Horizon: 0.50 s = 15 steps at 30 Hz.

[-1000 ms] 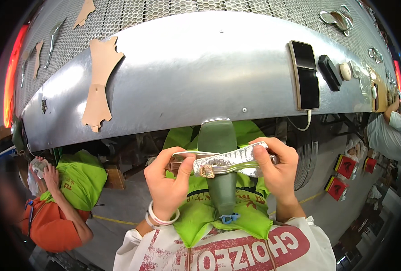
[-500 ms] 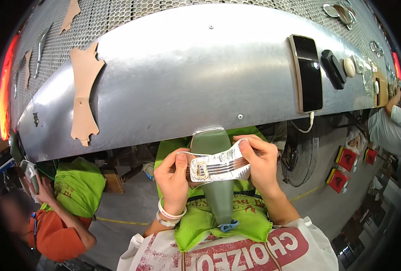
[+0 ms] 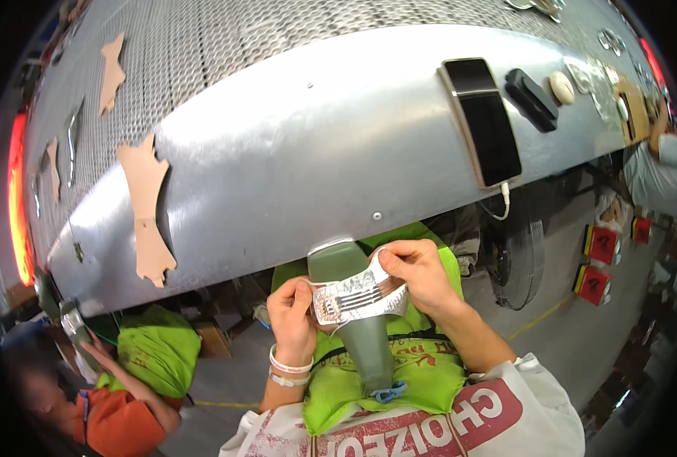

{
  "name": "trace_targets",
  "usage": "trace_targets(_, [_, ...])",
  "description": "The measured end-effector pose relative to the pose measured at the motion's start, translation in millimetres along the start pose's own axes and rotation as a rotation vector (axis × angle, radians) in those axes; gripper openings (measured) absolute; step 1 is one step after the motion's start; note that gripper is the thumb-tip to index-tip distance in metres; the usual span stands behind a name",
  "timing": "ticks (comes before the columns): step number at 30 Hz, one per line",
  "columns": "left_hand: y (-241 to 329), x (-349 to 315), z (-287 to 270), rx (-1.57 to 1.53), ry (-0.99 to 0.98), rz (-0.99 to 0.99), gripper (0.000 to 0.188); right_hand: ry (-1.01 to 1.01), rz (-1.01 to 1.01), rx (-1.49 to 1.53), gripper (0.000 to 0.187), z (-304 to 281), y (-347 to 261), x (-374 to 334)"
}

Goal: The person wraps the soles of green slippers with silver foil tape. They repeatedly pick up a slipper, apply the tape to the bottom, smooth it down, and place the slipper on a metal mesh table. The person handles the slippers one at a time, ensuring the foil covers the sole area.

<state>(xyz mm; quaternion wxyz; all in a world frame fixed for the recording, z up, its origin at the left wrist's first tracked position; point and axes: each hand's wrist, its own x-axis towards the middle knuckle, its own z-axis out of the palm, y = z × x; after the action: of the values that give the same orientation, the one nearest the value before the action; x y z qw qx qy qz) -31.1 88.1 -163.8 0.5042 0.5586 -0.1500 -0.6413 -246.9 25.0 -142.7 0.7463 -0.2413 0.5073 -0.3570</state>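
A silver shoe upper (image 3: pixel 365 298) with dark stripes and a sparkling buckle-like ornament at its left end lies across a green shoe last (image 3: pixel 366 354). The last rests lengthwise over my lap, its far end close to the table edge. With thumb and fingers, my right hand (image 3: pixel 424 280) grips the upper's right end. My left hand (image 3: pixel 292 316) is closed in a pinch at the upper's left end, where a thin pale edge or cord runs to the fingertips. A blue tie (image 3: pixel 388 392) hangs at the last's near end.
Ahead is a metal table (image 3: pixel 277 167) with a perforated rear surface. On it are a phone (image 3: pixel 481 122) with a cable, a black case (image 3: pixel 531 99), a pale oval object (image 3: pixel 561 88) and tan cut pieces (image 3: pixel 149 206). A fan (image 3: pixel 515 263) stands below right. A co-worker (image 3: pixel 129 400) sits left.
The view has turned, so the table slants more. My left hand has slid outward from on top of the upper to its left edge. My right hand keeps its grip.
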Motion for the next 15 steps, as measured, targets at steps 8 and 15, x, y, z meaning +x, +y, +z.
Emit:
trace_targets(8, [0.0,-8.9,-3.9,-0.392,-0.333,0.173,0.030,-0.092,-0.508,-0.385,0.006,48.5,-39.4,-46.3])
trace_targets(15, [-0.5,-13.5,-1.2,-0.420,-0.351,0.157,0.027,-0.123,-0.515,-0.406,0.008,48.7,-37.5,-51.5])
